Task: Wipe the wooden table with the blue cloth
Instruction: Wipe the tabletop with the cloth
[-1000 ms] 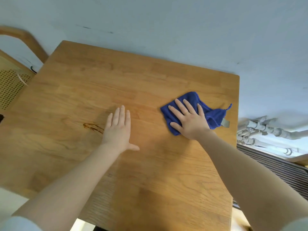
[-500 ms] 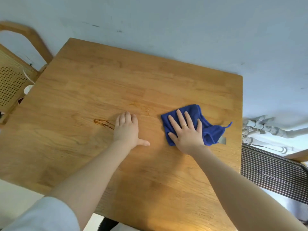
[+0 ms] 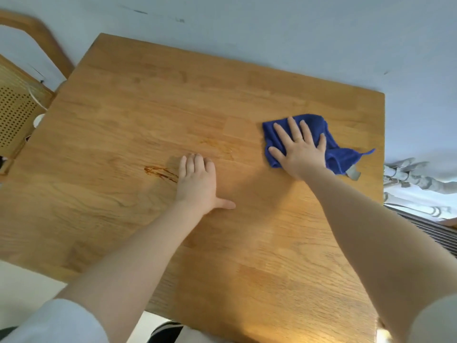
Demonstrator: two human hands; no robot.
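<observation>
Right hand [image 3: 300, 151] lies flat on the blue cloth [image 3: 314, 125], fingers straight and spread, pressing it onto the wooden surface [image 3: 173, 100]; not curled round it, so released and flat rather than grasping; a ring shows on one finger; cloth sits at the right side of the surface near its right edge, bunched, a thin corner [image 3: 368, 152] trailing right, a grey tag [image 3: 353, 173] sticking out at its lower right; left hand [image 3: 197, 184] rests palm-down on bare wood near the middle, fingers together, thumb out to the right, holding nothing; brown stain [image 3: 160, 172] just left of the left hand's fingers; fainter smear [image 3: 217, 146] between the two hands; both hands well apart; wooden chair with cane panel [image 3: 17, 112] at left edge; pale pipes [image 3: 415, 179] off the right side; white sleeves at bottom corners.
</observation>
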